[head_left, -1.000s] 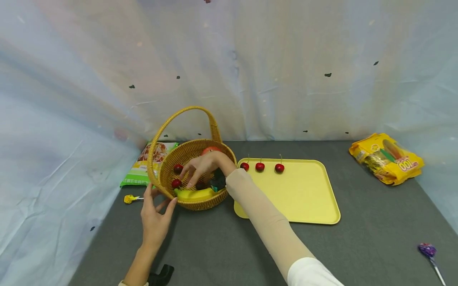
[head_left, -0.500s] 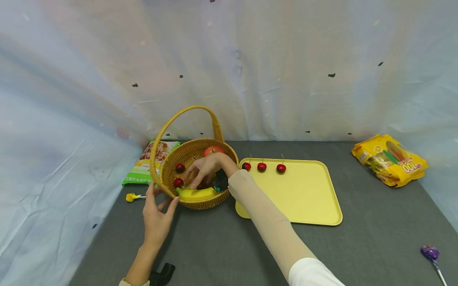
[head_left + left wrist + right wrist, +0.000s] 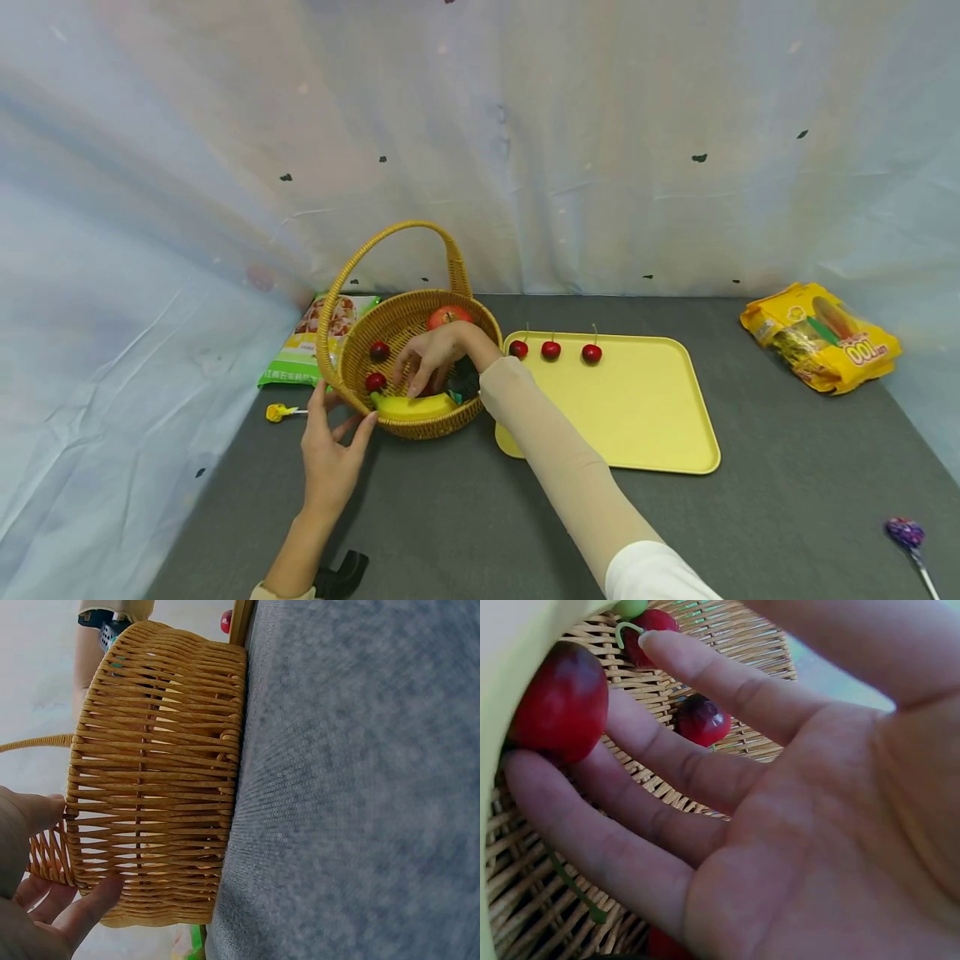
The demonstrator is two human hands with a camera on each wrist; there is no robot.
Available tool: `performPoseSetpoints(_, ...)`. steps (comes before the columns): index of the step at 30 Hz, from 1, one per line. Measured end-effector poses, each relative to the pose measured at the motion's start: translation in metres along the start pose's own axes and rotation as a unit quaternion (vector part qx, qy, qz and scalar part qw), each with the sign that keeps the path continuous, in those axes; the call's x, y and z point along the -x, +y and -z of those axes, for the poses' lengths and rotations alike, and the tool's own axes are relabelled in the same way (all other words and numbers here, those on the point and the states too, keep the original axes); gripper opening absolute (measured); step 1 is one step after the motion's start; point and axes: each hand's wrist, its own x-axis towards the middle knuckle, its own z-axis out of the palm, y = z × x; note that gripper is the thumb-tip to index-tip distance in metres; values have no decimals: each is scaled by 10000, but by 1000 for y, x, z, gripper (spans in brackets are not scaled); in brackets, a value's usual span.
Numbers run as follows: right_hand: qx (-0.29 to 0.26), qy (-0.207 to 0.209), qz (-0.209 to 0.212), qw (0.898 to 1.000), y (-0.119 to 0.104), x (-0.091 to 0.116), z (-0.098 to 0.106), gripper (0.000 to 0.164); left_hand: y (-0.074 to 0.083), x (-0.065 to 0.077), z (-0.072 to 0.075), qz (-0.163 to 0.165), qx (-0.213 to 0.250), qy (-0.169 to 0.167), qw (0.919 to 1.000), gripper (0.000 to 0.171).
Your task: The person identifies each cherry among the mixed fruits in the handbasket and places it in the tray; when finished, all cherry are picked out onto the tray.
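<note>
My left hand [image 3: 330,467] grips the rim of a wicker basket [image 3: 408,429] beside the base of its handle. In the left wrist view thumb and fingers bracket that rim. My right hand [image 3: 438,354] reaches down inside the basket. Close up, its slightly bent fingers [image 3: 600,847] lie against a dark red cherry [image 3: 562,701]; no thumb pinch on it shows. Two more cherries lie nearby, one upper [image 3: 379,351] and one lower [image 3: 375,382]. A banana [image 3: 412,407] rests along the basket's near side. At the back sits a red apple [image 3: 448,317], partly hidden by my right hand.
Right of the basket lies a yellow tray [image 3: 622,408] with three cherries [image 3: 551,350] lined up along its far edge. A green snack bag [image 3: 300,354] is behind the basket. A yellow lollipop [image 3: 277,412], a yellow packet [image 3: 825,337] and a purple lollipop [image 3: 905,532] lie farther out.
Inside the basket, my right hand's fingers have shifted slightly right, away from the left cherries. My left hand keeps its grip on the rim. The head view has shifted a little.
</note>
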Motion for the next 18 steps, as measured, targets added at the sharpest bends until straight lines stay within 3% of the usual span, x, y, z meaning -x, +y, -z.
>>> performPoseSetpoints(8,-16,11,19,10000,1,-1,0,49,1,0,0,-16,15,0,10000,93)
performPoseSetpoints(18,69,249,204,9995,4,-1,1,26,0,0,1,27,44,-16,10000,93)
